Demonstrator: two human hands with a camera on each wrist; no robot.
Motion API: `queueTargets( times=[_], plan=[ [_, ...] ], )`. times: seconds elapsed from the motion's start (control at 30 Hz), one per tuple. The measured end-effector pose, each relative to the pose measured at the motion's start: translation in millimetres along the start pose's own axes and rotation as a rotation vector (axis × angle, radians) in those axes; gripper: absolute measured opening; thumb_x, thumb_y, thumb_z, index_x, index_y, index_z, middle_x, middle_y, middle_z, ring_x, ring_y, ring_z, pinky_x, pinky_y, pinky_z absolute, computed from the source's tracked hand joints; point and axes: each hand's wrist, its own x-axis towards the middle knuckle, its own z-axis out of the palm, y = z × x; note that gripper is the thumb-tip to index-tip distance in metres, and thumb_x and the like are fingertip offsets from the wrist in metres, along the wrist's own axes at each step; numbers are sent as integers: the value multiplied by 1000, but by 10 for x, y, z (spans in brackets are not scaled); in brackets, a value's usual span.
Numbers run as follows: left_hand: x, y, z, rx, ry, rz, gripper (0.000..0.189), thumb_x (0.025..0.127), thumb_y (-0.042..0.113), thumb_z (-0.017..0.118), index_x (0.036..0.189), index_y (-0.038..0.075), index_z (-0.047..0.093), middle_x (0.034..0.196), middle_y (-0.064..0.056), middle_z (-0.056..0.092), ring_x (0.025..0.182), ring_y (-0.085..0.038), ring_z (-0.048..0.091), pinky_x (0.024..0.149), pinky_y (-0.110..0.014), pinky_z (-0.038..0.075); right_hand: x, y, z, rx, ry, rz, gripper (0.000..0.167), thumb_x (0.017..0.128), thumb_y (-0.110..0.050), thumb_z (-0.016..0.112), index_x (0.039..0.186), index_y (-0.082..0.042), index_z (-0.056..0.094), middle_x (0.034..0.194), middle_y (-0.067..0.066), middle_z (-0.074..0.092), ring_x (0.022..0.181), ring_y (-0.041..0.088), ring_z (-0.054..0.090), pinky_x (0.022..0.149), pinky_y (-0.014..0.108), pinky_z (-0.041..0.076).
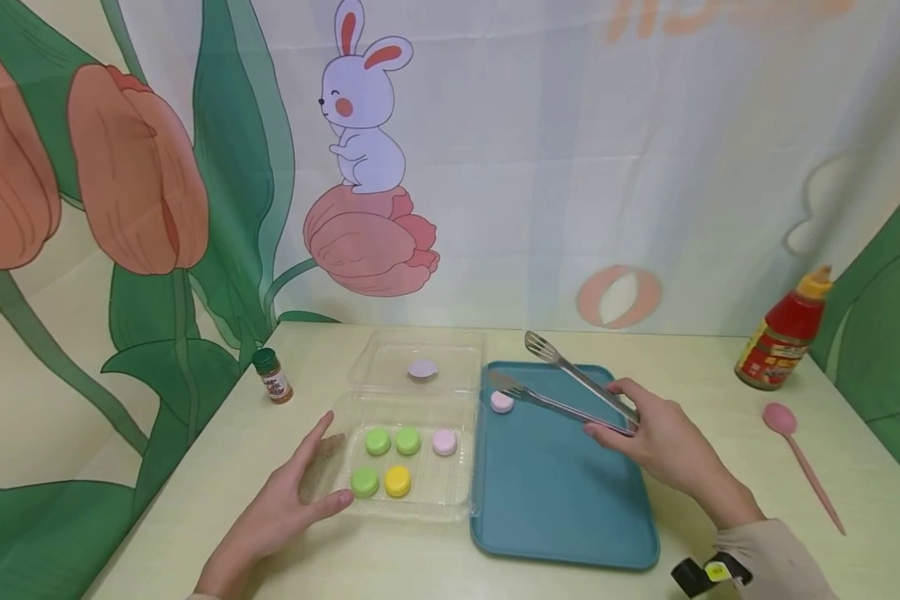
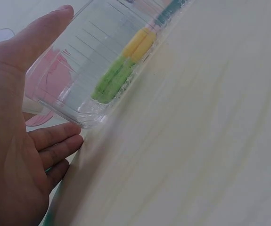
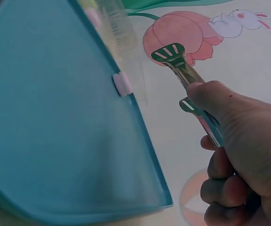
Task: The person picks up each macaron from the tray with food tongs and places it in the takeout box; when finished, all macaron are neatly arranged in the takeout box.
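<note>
Tulips (image 1: 138, 175) and one white rabbit (image 1: 371, 158) decorate the cloth (image 1: 510, 208) behind our pale table (image 1: 187, 508). On it we count one clear box (image 1: 412, 507), one blue-green tray (image 1: 570, 500), one pair of tongs (image 1: 587, 382), one green-capped shaker (image 1: 273, 379), one red bottle (image 1: 783, 342) with a yellow top and one pink spoon (image 1: 801, 452). Inside the box sit five macaron-like pieces: three green pieces (image 1: 407, 440), one yellow piece (image 1: 397, 481) and one pink piece (image 1: 444, 442); a second pink piece (image 1: 502, 405) lies in the tray's far left corner. All six are small, round and smooth-topped, and from the left wrist we make out their stacked layers. Our right hand (image 1: 667, 437) grips the tongs, shiny metal with slotted ends; their two arms stand apart above the tray's far part, one tip near its pink piece. Our left hand (image 1: 281, 500), thumb and fingers spread wide, is at the box's left side; we cannot tell how firmly it touches.
</note>
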Motion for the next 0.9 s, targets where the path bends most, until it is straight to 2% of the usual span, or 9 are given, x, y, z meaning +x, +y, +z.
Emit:
queueTargets(
  times=[0.17,0.3,0.4,0.5,0.67,0.9],
  plan=[
    [-2,5,-2,1,-1,-8,109,98,43,86,180,39,13,173,-15,48,164,-49,32,126,-82,23,35,66,94,-40,-61,9,76,98,-55,84,148,-5,57,74,3,53,66,18,53,54,31,42],
    [-2,1,-1,1,0,-6,109,98,43,86,180,39,13,173,-15,48,164,-50,32,126,-82,22,48,73,144,-76,-95,9,76,99,-58,81,149,-4,59,103,12,75,84,22,64,64,37,52],
    [1,0,-1,5,-1,-6,109,98,44,86,180,39,13,173,-15,48,164,-49,33,126,-81,23,50,77,180,-92,-113,5,76,101,-60,78,148,-3,60,126,18,77,95,24,68,73,41,59],
    [3,6,-4,9,-3,-9,109,98,45,86,180,38,13,173,-15,48,164,-49,33,126,-81,23,51,62,209,-101,-134,13,76,101,-61,77,147,-3,61,125,17,77,94,24,68,75,42,60],
    [9,15,0,10,-4,-10,109,98,46,86,180,38,13,173,-14,49,164,-49,34,127,-81,23,51,27,227,-124,-154,11,76,101,-62,76,146,-2,62,116,12,77,87,22,66,68,41,57],
    [10,14,3,12,-3,-13,110,98,45,86,180,36,13,173,-15,48,164,-49,34,127,-80,23,75,17,261,-179,-137,-21,69,103,-61,73,141,-4,66,104,6,76,83,20,65,66,43,57]
  ],
)
